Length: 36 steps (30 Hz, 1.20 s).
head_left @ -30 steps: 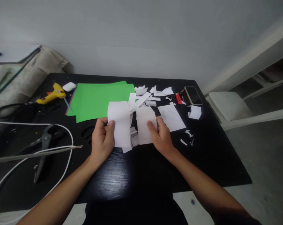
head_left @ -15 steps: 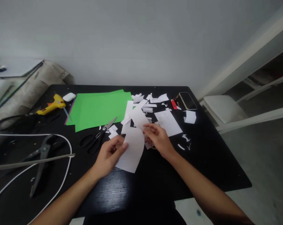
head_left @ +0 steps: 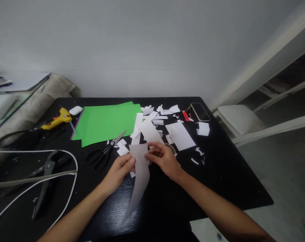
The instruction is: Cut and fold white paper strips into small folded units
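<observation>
Between my two hands hangs a white paper piece (head_left: 140, 171), straight along its upper edge and curving to a narrow point at the bottom. My left hand (head_left: 122, 169) pinches its left side, thumb in front. On the upper right edge, my right hand (head_left: 164, 158) grips it between thumb and fingers; some of those fingertips are hidden. Just beyond the hands lie white paper strips (head_left: 149, 131) and scraps. A pair of black-handled scissors (head_left: 105, 151) rests on the table to the left, blades apart from the paper I hold.
Green sheets (head_left: 109, 122) lie at the back left beside a yellow glue gun (head_left: 59, 118) and a white case (head_left: 76, 110). Large pliers (head_left: 47, 171) and a white cable (head_left: 73, 188) occupy the left. A white sheet (head_left: 180, 135), red lighter (head_left: 185, 116) and phone (head_left: 200, 112) are right.
The held paper has been turned, so its straight edge is now on top and its pointed end hangs down. My right hand has moved slightly down and now grips it too.
</observation>
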Each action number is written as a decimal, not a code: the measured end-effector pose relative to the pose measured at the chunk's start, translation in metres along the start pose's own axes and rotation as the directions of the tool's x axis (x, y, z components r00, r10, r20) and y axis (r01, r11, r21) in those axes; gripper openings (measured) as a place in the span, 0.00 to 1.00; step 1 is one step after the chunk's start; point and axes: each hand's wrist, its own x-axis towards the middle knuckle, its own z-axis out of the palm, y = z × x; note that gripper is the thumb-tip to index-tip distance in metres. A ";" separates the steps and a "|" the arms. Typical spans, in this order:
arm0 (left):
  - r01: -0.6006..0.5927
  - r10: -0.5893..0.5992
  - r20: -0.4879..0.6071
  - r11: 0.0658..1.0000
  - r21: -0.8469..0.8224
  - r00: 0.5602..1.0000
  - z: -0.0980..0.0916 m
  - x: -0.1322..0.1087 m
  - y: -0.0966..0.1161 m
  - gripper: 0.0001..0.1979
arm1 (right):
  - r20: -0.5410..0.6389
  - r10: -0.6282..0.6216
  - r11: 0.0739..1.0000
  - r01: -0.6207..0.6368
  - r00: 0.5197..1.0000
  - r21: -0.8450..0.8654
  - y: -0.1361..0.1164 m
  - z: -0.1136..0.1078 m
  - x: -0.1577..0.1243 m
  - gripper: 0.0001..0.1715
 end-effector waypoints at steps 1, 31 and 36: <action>-0.006 0.006 0.002 1.000 -0.003 1.000 0.000 0.000 -0.002 0.29 | -0.001 -0.003 1.000 0.003 1.000 -0.003 0.001 0.001 0.000 0.26; 0.144 -0.145 -0.027 0.988 -0.049 0.989 0.017 -0.001 0.018 0.22 | -0.013 -0.162 0.985 0.161 0.987 -0.059 -0.007 0.006 -0.011 0.16; 0.143 -0.143 -0.007 0.990 -0.003 0.990 0.019 -0.002 0.018 0.21 | -0.022 -0.140 0.989 0.139 0.990 -0.051 -0.005 0.004 -0.010 0.23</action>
